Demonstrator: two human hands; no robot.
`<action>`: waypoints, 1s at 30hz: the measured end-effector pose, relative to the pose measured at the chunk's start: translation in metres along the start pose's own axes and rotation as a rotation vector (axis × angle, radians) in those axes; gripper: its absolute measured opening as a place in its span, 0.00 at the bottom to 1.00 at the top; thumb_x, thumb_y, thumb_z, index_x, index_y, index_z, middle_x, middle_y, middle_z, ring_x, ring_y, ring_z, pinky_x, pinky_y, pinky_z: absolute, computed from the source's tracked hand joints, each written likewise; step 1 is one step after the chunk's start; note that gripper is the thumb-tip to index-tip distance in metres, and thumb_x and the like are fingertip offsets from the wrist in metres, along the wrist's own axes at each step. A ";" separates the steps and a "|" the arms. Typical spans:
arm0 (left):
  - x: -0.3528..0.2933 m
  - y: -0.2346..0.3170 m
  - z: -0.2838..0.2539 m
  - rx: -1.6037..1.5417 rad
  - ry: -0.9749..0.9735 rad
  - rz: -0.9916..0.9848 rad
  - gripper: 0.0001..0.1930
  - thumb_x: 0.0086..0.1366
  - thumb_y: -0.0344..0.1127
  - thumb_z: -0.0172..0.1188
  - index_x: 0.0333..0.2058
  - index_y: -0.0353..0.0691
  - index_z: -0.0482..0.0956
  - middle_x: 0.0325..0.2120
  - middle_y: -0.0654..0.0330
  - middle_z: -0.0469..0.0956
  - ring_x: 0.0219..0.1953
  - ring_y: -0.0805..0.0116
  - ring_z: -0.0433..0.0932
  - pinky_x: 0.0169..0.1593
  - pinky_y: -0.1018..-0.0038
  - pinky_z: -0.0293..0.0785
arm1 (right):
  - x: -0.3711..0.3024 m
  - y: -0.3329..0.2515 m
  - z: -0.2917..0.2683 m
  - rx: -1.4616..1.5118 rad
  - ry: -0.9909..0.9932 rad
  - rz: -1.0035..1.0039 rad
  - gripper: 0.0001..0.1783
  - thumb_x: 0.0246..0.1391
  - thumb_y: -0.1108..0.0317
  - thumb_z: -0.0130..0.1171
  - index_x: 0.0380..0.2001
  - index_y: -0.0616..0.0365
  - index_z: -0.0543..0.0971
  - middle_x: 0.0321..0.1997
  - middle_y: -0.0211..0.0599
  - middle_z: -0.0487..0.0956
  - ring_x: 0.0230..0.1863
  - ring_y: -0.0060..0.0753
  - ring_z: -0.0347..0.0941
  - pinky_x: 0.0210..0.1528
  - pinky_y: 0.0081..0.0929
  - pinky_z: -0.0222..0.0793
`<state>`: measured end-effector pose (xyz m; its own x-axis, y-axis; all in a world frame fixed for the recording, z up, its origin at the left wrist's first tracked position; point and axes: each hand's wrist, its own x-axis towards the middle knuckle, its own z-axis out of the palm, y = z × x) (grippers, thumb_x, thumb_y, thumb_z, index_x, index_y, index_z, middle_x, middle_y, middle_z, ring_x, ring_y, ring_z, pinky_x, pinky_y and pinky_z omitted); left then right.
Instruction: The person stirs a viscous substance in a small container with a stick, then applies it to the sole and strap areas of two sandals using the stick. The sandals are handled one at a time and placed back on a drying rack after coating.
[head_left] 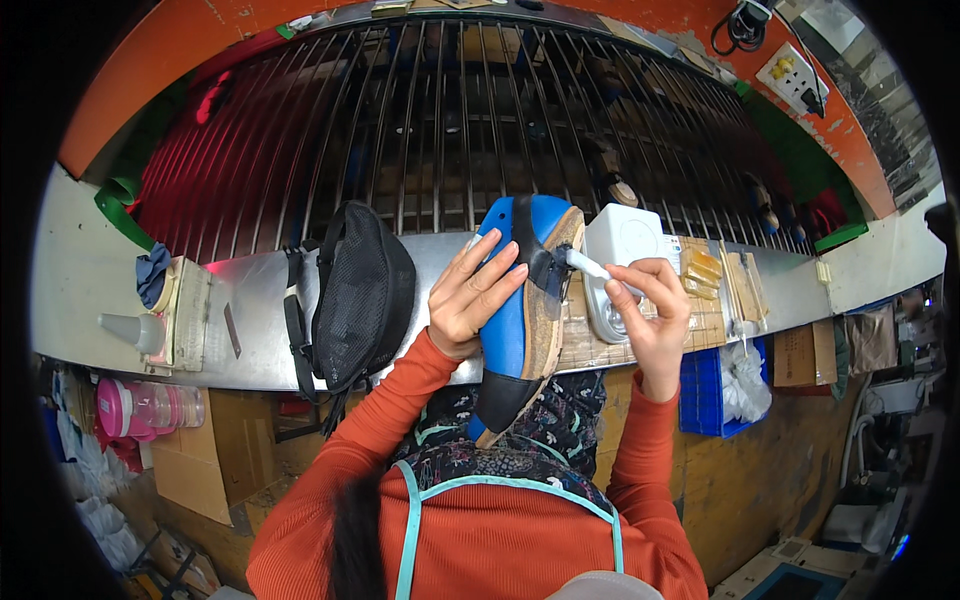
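A blue shoe (508, 325) with black trim and a cork-coloured sole edge is tilted on its side in front of me, sole side to the right. My left hand (474, 290) holds it, fingers laid over the blue upper; its thumb is hidden. Between the thumb and fingers of my right hand (652, 310) is a slim white stick-like tool (588, 264). Its tip meets a dark patch on the shoe's right edge. Right behind that hand stands a white container (622, 238) with a squarish top and a rounded lower part.
A black mesh bag (365, 300) lies left on the metal bench (262, 330). Beyond runs a rack of metal bars (440, 130) with shoes beneath. Right are yellowish blocks (702, 272), thin sticks (745, 285) and a blue crate (704, 395). Far left sits a grey cone (130, 328).
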<state>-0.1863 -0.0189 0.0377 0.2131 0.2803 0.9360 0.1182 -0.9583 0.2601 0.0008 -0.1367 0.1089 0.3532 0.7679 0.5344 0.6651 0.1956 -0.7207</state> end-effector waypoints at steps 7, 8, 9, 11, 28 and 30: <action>0.002 0.002 -0.002 0.010 -0.031 0.025 0.18 0.51 0.31 0.64 0.43 0.42 0.82 0.47 0.53 0.80 0.53 0.49 0.76 0.54 0.56 0.73 | -0.001 -0.003 -0.001 -0.329 0.184 -0.202 0.10 0.45 0.70 0.68 0.35 0.51 0.86 0.32 0.26 0.76 0.25 0.20 0.66 0.39 0.24 0.53; 0.002 0.003 -0.002 0.009 -0.035 0.022 0.18 0.51 0.31 0.64 0.43 0.42 0.81 0.47 0.53 0.80 0.53 0.49 0.76 0.54 0.56 0.73 | -0.003 -0.004 -0.001 -0.327 0.166 -0.195 0.10 0.45 0.70 0.68 0.35 0.51 0.86 0.32 0.26 0.76 0.25 0.20 0.66 0.39 0.24 0.53; 0.002 0.003 -0.002 0.007 -0.039 0.019 0.18 0.51 0.31 0.64 0.43 0.42 0.81 0.46 0.54 0.80 0.53 0.49 0.76 0.54 0.56 0.73 | -0.004 -0.004 -0.001 -0.334 0.153 -0.185 0.10 0.45 0.70 0.68 0.35 0.51 0.86 0.32 0.27 0.76 0.26 0.20 0.66 0.39 0.23 0.53; 0.002 0.004 -0.002 0.009 -0.053 0.024 0.18 0.51 0.31 0.65 0.43 0.42 0.81 0.46 0.54 0.80 0.53 0.49 0.76 0.54 0.56 0.73 | -0.006 -0.004 -0.002 -0.295 0.127 -0.173 0.10 0.45 0.70 0.68 0.35 0.51 0.86 0.31 0.27 0.76 0.25 0.19 0.67 0.38 0.23 0.53; 0.006 -0.002 -0.003 -0.010 -0.079 0.057 0.19 0.50 0.32 0.65 0.44 0.42 0.82 0.47 0.54 0.79 0.54 0.50 0.76 0.56 0.55 0.72 | -0.005 -0.007 -0.012 -0.382 0.003 -0.306 0.11 0.42 0.70 0.69 0.34 0.47 0.85 0.30 0.23 0.77 0.29 0.22 0.67 0.37 0.27 0.50; 0.007 -0.003 -0.003 -0.012 -0.081 0.060 0.19 0.51 0.32 0.65 0.44 0.42 0.82 0.47 0.54 0.79 0.54 0.50 0.76 0.56 0.56 0.72 | -0.003 -0.007 -0.013 -0.387 -0.017 -0.332 0.12 0.42 0.70 0.69 0.34 0.47 0.85 0.30 0.23 0.77 0.29 0.22 0.67 0.37 0.27 0.49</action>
<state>-0.1885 -0.0142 0.0443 0.2972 0.2255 0.9278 0.0912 -0.9740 0.2075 0.0036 -0.1485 0.1184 0.0728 0.7135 0.6969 0.9359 0.1926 -0.2949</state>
